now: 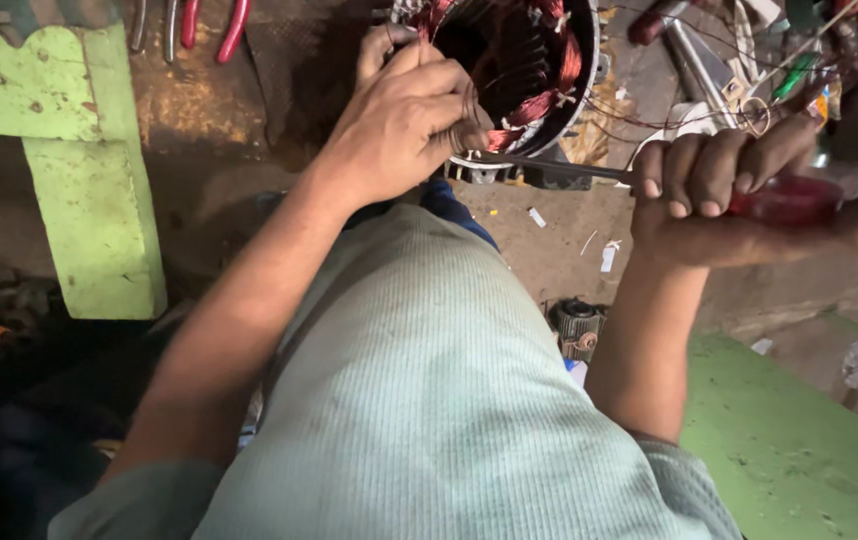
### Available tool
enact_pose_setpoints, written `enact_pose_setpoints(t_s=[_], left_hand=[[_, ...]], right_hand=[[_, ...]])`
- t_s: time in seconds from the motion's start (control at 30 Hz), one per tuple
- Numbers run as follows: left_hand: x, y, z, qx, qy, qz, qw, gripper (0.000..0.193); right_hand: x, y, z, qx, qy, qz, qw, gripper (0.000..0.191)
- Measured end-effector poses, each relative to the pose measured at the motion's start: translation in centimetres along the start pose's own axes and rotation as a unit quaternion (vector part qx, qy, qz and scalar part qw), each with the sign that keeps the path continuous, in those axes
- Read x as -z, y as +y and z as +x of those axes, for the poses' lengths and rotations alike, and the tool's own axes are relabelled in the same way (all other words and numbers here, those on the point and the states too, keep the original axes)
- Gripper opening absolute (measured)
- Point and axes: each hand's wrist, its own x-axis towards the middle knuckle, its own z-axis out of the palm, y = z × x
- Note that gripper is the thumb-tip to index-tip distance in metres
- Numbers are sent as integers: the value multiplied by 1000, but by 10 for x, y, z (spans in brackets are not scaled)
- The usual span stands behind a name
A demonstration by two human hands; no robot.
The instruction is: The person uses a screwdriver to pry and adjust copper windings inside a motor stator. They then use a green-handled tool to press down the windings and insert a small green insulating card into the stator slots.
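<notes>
Chipped light-green painted block [89, 170] far left, red-handled pliers [211, 25] up top on the grimy brown worktop [549, 250]. Left hand [404, 120] curled tight over the rim of the round metal motor stator with copper-red windings [524, 70], top centre. Right hand [724, 200] fisted around the red-handled screwdriver [784, 198], metal shaft poking left into the stator's lower edge. Green bench [799, 450] bottom right.

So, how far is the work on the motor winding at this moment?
Copper coils already sit inside the stator. In hand: the left hand grips its rim, and the right hand drives a red-handled screwdriver toward the coils. Loose wires beside it remain untidied.
</notes>
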Motion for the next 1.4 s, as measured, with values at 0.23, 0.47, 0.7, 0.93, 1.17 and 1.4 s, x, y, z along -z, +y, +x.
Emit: enact_pose_setpoints(t_s=[0.23, 0.47, 0.7, 0.93, 1.17, 1.4], left_hand=[[-1, -3, 4, -20, 4, -4, 1000, 26], [0, -4, 4, -9, -2, -35, 999, 23], [1, -2, 4, -2, -18, -1, 1000, 28], [1, 0, 3, -14, -16, 20, 1000, 26], [2, 0, 3, -28, -25, 8, 999, 15], [-6, 11, -3, 12, -1, 70, 997, 20]], right_hand=[[38, 18, 9, 11, -12, 62, 998, 85], [28, 24, 55, 4, -103, 57, 993, 81], [31, 15, 36, 12, -91, 82, 992, 75], [30, -5, -17, 144, -37, 80, 986, 71], [17, 6, -36, 95, 10, 76, 993, 70], [-10, -8, -2, 28, -89, 31, 995, 72]])
